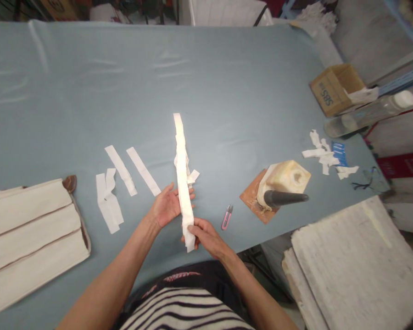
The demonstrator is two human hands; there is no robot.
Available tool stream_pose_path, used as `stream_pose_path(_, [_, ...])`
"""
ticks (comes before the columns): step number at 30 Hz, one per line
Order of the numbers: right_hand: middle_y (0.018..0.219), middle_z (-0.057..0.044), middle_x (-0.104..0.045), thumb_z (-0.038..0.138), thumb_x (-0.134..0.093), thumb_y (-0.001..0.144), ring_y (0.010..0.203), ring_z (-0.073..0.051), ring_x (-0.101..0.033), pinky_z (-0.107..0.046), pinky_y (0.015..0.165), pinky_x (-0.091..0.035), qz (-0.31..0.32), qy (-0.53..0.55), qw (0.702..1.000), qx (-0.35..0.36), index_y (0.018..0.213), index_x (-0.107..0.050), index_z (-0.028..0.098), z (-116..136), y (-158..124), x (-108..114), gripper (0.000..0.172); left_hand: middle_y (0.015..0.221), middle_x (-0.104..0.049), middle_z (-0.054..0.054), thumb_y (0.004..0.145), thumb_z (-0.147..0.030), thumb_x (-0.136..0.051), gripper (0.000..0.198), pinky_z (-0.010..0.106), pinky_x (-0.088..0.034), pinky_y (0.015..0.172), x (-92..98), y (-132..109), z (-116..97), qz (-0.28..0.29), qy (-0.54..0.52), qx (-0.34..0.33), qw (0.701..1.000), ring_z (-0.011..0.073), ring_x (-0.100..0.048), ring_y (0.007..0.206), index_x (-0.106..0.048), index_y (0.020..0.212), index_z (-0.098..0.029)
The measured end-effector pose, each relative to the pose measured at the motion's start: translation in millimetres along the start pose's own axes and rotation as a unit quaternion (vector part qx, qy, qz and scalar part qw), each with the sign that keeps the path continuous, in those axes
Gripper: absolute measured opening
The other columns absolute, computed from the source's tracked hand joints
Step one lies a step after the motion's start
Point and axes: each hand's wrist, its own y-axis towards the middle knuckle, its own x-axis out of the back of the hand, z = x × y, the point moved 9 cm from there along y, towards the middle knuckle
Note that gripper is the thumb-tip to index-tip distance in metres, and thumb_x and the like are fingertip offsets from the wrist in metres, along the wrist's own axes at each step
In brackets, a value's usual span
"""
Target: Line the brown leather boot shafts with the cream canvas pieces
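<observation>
A long bundle of white strips (182,169) runs away from me over the blue-grey table, with crumpled pieces showing behind its middle. Near its lower end my right hand (204,236) pinches it, thumb on top and fingers underneath. My left hand (168,205) lies palm up under the bundle, its fingers stretched out and partly hidden by it. To the left, a single white strip (143,171) lies on the table, beside another strip (121,169) and some overlapping white pieces (109,199).
Pink thread snips (226,218) lie right of my hands. Beyond stands a yellowish bottle with a dark nozzle (285,198) on a brown board (250,195). Folded cream fabric pieces (30,231) occupy the left. Scraps (321,153), a cardboard box (326,94) and a clear bottle (368,114) are far right.
</observation>
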Motion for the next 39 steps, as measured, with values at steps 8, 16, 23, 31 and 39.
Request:
stream_pose_path(8, [0.074,-0.001,-0.074,0.058,-0.068,0.087,0.057,-0.012,-0.059,-0.022,0.049,-0.039,-0.02,0.019,1.0,0.014,0.094,-0.066,0.018,16.8,-21.9,-2.0,0.041,0.115,-0.079,0.01,0.107,-0.038,-0.067,0.03,0.038,-0.065,0.083,6.8,-6.5,22.4,0.002,0.047,-0.021,0.999,0.0211,-0.077,0.093,-0.072,0.123,-0.013])
stream_pose_path(16, [0.068,-0.001,-0.07,0.068,-0.07,0.087,0.053,-0.012,-0.052,-0.023,0.047,-0.033,-0.027,0.006,1.0,0.009,0.094,-0.069,0.017,13.8,-30.9,1.9,0.052,0.113,-0.081,0.01,0.107,-0.035,-0.066,0.028,0.039,-0.063,0.09,0.4,-18.3,40.9,0.012,0.055,-0.015,0.998,0.0212,-0.078,0.095,-0.074,0.121,-0.012])
stream_pose_path(23, [0.078,-0.004,-0.076,0.057,-0.068,0.087,0.062,-0.014,-0.058,-0.022,0.049,-0.039,-0.021,0.024,0.999,-0.024,0.091,-0.071,0.018,6.8,-33.4,-0.5,0.04,0.115,-0.084,0.018,0.106,-0.034,-0.059,0.033,0.038,-0.063,0.093,9.7,-30.5,64.9,0.009,0.042,0.026,0.999,0.0263,-0.08,0.098,-0.079,0.112,-0.008])
stream_pose_path(31, [0.09,-0.008,-0.08,0.063,-0.067,0.086,0.061,-0.012,-0.063,-0.02,0.047,-0.04,-0.008,0.065,0.995,-0.071,0.1,-0.07,0.017,-11.4,-33.1,-3.6,0.048,0.118,-0.082,0.017,0.107,-0.034,-0.063,0.031,0.035,-0.065,0.08,20.8,-44.0,85.8,-0.008,0.068,0.053,0.996,0.0266,-0.08,0.099,-0.076,0.119,-0.009])
stream_pose_path(39, [0.089,-0.008,-0.08,0.069,-0.056,0.094,0.059,-0.012,-0.061,-0.021,0.049,-0.04,-0.048,-0.031,0.996,-0.075,0.106,-0.07,0.017,-32.5,-39.0,11.0,0.055,0.117,-0.077,0.01,0.106,-0.042,-0.068,0.031,0.043,-0.064,0.091,34.6,-34.8,84.6,-0.042,0.123,-0.005,0.992,0.023,-0.076,0.101,-0.072,0.119,-0.014])
